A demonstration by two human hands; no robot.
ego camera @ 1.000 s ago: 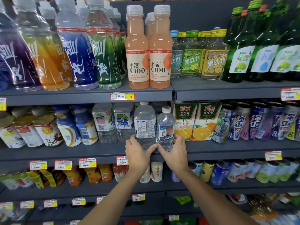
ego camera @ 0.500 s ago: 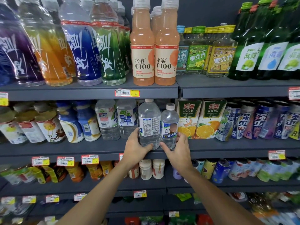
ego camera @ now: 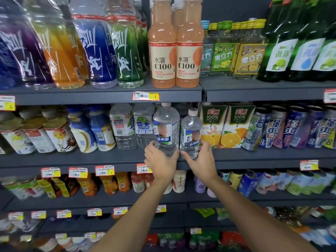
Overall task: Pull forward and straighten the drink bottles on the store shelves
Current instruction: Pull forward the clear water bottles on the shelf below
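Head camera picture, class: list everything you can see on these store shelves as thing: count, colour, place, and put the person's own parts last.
sports drink bottles: several, purple, orange, blue, green, top shelf left
peach bottles: two in front, more behind, top shelf middle
square bottles: a row, yellow and green labels, top shelf right
green glass bottles: several, far right top
water bottles: two held, clear, middle shelf centre
juice cartons: two, green and orange, right of the water
cans: a tilted row, middle shelf right
price tag: one, red and yellow, top shelf edge
left hand: on the taller water bottle
right hand: on the shorter one
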